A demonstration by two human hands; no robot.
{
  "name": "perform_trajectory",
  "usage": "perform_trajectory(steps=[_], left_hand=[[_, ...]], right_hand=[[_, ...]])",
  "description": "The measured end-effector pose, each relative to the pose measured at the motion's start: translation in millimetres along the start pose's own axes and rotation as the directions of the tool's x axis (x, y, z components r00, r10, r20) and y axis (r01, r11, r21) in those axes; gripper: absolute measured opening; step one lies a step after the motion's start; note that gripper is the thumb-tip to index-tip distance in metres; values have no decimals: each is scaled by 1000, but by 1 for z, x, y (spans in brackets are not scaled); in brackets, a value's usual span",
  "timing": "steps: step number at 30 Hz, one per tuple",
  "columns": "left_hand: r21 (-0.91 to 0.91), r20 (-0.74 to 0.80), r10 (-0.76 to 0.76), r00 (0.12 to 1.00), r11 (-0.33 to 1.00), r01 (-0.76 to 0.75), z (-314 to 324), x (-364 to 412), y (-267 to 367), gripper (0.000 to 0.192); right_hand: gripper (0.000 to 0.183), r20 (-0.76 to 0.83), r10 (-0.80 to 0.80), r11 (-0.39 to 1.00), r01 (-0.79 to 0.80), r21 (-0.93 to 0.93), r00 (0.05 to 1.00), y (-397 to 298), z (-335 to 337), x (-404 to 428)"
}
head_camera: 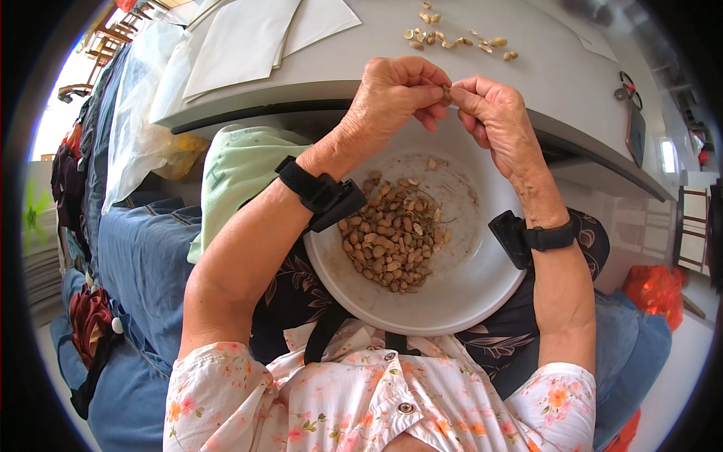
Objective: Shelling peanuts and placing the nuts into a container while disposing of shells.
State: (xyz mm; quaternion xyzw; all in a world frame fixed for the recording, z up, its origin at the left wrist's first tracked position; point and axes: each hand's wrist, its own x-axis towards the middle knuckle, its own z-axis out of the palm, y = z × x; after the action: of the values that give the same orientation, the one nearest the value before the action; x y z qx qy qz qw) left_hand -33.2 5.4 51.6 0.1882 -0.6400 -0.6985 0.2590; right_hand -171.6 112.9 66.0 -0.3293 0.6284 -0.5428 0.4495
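Note:
Between the fingertips of both hands is a small brown peanut (446, 95), partly covered by the fingers. My left hand (402, 93) pinches it from one side with thumb and forefinger. On the other side my right hand (492, 110) grips it the same way. Both hands are above the far rim of a white plastic basin (418, 326), which rests on my lap. A heap of unshelled peanuts (390, 234) lies in the basin, mostly left of its middle, with bits of dirt and stems beside it.
Beyond the basin stands a grey-white table (361, 34). Peanuts and broken shells (440, 39) lie scattered on it, with white paper sheets (243, 45) at left. A phone (635, 133) sits near the right edge. A green cloth (248, 164) hangs left; a red plastic bag (655, 294) is at right.

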Motion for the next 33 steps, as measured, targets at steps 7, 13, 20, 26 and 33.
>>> perform_trajectory(steps=[7,13,20,26,33], left_hand=[[-2,1,8,1000,1000,-8,0,0,-1,14],[122,3,30,1000,992,-31,1,2,0,15],[459,52,36,998,887,-56,0,2,1,22],[644,152,165,975,732,-224,-6,4,-5,21],[759,297,166,940,557,-338,-11,3,-6,18]], right_hand=[[17,57,-8,996,13,-91,998,-6,-1,-2],[18,38,-96,979,102,-179,995,-3,2,-2],[18,20,-165,967,166,-193,986,4,2,1],[19,42,-238,919,239,-315,970,11,2,4],[17,61,-289,866,288,-410,955,13,7,1]])
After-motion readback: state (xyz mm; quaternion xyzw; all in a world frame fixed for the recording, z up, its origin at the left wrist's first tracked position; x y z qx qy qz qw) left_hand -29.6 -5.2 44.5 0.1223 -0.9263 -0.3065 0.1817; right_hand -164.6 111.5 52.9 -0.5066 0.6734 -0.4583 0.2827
